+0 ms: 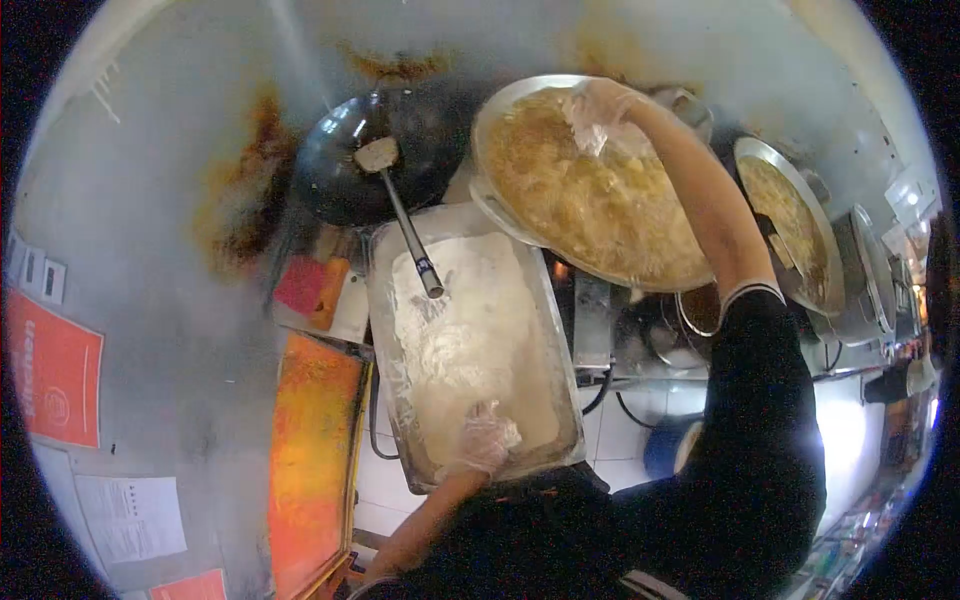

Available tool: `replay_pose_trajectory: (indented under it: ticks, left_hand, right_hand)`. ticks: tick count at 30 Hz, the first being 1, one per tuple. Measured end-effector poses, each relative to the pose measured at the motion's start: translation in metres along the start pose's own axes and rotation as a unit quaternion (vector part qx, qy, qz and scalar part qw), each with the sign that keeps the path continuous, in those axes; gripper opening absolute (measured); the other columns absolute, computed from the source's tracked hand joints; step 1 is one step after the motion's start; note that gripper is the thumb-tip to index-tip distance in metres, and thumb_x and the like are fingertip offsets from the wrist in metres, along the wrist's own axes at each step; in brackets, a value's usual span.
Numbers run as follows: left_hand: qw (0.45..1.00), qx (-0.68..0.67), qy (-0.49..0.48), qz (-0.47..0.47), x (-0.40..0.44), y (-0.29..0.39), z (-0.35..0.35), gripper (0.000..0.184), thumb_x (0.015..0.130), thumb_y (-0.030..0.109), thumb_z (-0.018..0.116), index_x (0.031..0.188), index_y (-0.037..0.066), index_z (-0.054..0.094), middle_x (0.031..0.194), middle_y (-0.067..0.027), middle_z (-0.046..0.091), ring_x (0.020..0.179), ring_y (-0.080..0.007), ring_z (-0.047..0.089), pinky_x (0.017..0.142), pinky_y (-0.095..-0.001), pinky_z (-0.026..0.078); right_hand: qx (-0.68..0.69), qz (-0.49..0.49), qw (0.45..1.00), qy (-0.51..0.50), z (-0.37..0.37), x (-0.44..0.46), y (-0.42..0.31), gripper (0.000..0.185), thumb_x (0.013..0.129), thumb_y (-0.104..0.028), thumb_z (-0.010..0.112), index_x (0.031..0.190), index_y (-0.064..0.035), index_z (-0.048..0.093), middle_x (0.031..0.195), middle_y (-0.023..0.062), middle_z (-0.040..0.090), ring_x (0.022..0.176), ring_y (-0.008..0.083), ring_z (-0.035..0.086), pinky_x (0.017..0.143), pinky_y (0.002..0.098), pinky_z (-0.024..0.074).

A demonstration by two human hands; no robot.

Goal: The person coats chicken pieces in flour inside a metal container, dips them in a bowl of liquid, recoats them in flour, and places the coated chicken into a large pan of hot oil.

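Observation:
A rectangular metal tray [576, 430] holds pale, floury batter. At its near end is my left hand [487, 442], in a clear plastic glove, with its fingers closed around a whitish coated piece. My right hand [600, 110], also in a clear glove, is over the far side of a large round pan [485, 195] of bubbling yellowish oil with pieces in it. Its fingers point down, and the glove and steam blur them, so what they hold cannot be made out. A long-handled spatula [408, 225] lies from the dark wok [335, 165] across the tray's far left corner.
Farther right stands a second pan [825, 250] of frying food, with a lidded pot [872, 270] beyond it. An orange-yellow panel [312, 450] and a red sponge-like item [300, 284] are left of the tray. Below the stove, a blue bucket [662, 447] is on the floor.

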State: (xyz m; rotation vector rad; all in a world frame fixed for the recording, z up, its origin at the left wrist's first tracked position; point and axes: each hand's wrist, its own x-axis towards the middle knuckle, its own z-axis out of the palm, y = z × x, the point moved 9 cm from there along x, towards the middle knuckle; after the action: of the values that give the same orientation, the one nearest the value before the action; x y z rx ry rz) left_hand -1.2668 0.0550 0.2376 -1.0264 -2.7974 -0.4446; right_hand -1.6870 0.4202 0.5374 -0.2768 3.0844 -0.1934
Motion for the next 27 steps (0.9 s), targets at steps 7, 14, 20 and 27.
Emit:
replay_pose_trajectory:
  ticks: [7,14,20,27]
  left_hand:
    - [0.948,-0.193,-0.242,-0.067,-0.014,-0.017,0.023,0.025,0.088,0.027,0.06,0.102,0.008,0.068,0.101,-0.0146,0.068,0.091,-0.0338,0.066,0.082,-0.0448,0.053]
    - [0.949,-0.253,-0.125,-0.14,0.005,-0.024,-0.081,0.03,0.095,0.023,0.057,0.114,0.001,0.062,0.105,-0.018,0.07,0.095,-0.0327,0.069,0.086,-0.0408,0.054]
    - [0.616,-0.669,-0.072,-0.409,-0.002,-0.031,-0.05,0.042,0.092,0.018,0.068,0.127,0.0,0.053,0.118,-0.0184,0.065,0.11,-0.0248,0.065,0.094,-0.034,0.051]
    - [0.956,-0.224,-0.052,-0.18,-0.002,-0.073,-0.097,0.054,0.086,0.028,0.071,0.13,0.002,0.054,0.11,-0.0221,0.065,0.107,-0.033,0.064,0.092,-0.0397,0.052]
  right_hand:
    - [-0.024,-0.143,0.986,0.088,-0.026,-0.018,-0.038,0.015,0.08,-0.023,0.068,0.082,-0.0088,0.071,0.074,0.0159,0.068,0.064,0.0306,0.065,0.063,0.0428,0.0525]
    - [0.314,-0.048,0.947,-0.047,-0.049,-0.277,-0.255,0.036,0.088,-0.024,0.059,0.117,-0.0034,0.068,0.113,0.0162,0.071,0.103,0.0268,0.069,0.097,0.0368,0.0517]
    - [0.031,-0.137,0.962,-0.233,0.256,-0.352,-0.341,0.021,0.081,-0.006,0.06,0.096,0.0025,0.072,0.098,0.0252,0.07,0.09,0.0365,0.07,0.084,0.0451,0.0555]
    - [0.123,0.013,0.989,-0.082,0.267,-0.366,-0.302,0.01,0.071,-0.004,0.064,0.077,-0.0003,0.071,0.076,0.021,0.069,0.074,0.0355,0.07,0.07,0.045,0.0573]
